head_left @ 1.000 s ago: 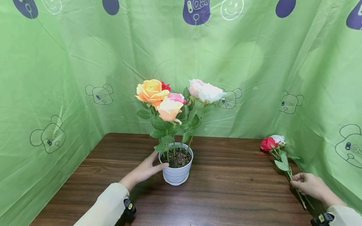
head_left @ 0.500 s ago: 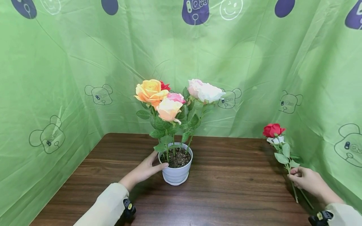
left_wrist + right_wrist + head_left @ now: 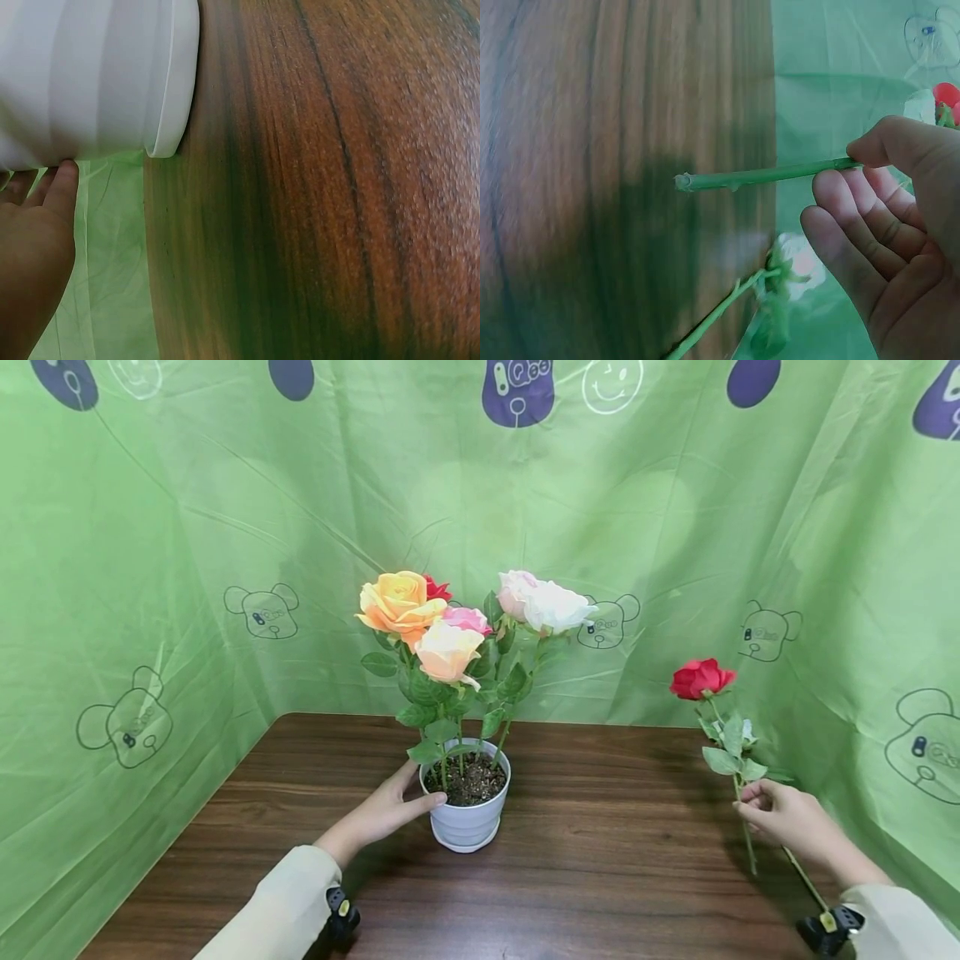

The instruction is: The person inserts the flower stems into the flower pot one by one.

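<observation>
My left hand [image 3: 386,810] holds the white flower pot [image 3: 468,827] at its left side, with the thumb at the front rim. In the left wrist view, that hand's fingertips [image 3: 66,174] touch the pot's ribbed wall [image 3: 82,82]. Several roses, such as an orange one [image 3: 401,602] and a white one [image 3: 558,607], stand upright in the pot's soil [image 3: 476,782]. On the right, my right hand [image 3: 783,818] pinches the stem of a red rose [image 3: 702,679] between thumb and fingers. The cut stem end [image 3: 686,181] points away from the palm in the right wrist view.
A white rose lies on the table beneath my right hand; its stem [image 3: 806,877] shows in the head view and its bloom [image 3: 801,262] in the right wrist view. The brown wooden table [image 3: 600,843] is enclosed by green printed cloth [image 3: 637,510].
My right hand has lifted the red rose off the table, away from the white rose, and shifted it slightly left. The left hand and pot have stayed in place.
</observation>
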Available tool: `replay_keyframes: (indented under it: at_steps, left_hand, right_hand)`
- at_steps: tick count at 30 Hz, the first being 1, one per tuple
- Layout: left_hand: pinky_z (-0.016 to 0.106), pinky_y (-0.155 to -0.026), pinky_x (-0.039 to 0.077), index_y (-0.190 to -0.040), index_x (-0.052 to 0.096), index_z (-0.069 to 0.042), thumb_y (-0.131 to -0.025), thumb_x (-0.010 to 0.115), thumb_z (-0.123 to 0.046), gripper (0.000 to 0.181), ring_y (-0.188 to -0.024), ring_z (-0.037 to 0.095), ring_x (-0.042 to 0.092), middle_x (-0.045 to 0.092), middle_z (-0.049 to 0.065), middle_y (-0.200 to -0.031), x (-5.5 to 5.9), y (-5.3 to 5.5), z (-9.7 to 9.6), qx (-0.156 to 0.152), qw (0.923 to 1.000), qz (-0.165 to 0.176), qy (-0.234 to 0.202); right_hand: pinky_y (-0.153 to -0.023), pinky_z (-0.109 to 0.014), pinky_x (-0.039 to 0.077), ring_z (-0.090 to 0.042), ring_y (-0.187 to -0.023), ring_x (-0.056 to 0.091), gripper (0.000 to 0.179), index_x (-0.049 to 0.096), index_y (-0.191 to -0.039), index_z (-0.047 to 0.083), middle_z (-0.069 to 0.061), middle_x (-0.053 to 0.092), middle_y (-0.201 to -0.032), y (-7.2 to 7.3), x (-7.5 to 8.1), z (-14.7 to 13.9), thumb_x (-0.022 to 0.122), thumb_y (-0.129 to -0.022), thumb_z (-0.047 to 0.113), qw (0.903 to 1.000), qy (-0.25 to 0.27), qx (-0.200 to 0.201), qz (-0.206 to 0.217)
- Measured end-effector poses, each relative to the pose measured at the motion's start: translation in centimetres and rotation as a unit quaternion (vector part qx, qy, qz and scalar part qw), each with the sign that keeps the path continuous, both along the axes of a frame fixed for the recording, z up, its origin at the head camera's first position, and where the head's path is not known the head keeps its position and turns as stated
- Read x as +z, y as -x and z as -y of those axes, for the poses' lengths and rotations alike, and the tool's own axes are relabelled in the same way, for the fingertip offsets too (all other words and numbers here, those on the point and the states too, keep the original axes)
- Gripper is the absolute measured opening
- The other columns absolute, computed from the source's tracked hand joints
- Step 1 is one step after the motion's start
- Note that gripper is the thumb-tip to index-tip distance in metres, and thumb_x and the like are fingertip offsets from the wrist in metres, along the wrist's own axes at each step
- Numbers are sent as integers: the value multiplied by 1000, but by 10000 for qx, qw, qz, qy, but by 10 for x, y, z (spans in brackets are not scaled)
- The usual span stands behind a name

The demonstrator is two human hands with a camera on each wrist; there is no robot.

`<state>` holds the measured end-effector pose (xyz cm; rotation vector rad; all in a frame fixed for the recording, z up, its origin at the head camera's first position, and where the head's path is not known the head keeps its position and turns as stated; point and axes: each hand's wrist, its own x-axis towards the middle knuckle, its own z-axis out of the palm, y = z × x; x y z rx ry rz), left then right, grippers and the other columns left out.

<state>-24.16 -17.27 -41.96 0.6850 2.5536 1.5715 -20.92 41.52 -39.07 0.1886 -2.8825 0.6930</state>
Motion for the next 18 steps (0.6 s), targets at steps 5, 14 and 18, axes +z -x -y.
replay_keyframes:
  at_steps: [5,14,18]
  left_hand:
    - [57,-117,19,-162,16,-18,-97,67,-36,85,-149,30,18,21,11,-164,1,-1,0,-8,10000,-4,-20]
    - [57,-117,20,-162,16,-16,-98,67,-33,83,-148,32,20,21,13,-164,-1,1,0,-58,9999,-86,-95]
    - [55,-117,22,-162,17,-16,-97,68,-32,84,-148,32,21,22,13,-163,-3,1,0,-86,9997,-161,-178]
  right_hand:
    - [-58,-26,44,-4,-61,58,14,65,-97,9,6,65,-77,4,6,16,70,-92,21,9993,8,138,-354]
    - [-58,-28,44,0,-64,57,13,62,-92,15,10,65,-78,10,19,42,74,-91,18,9927,31,492,-1100]
    - [-60,-27,48,1,-68,61,13,62,-93,16,9,66,-81,11,23,54,75,-90,16,9900,175,670,-1230]
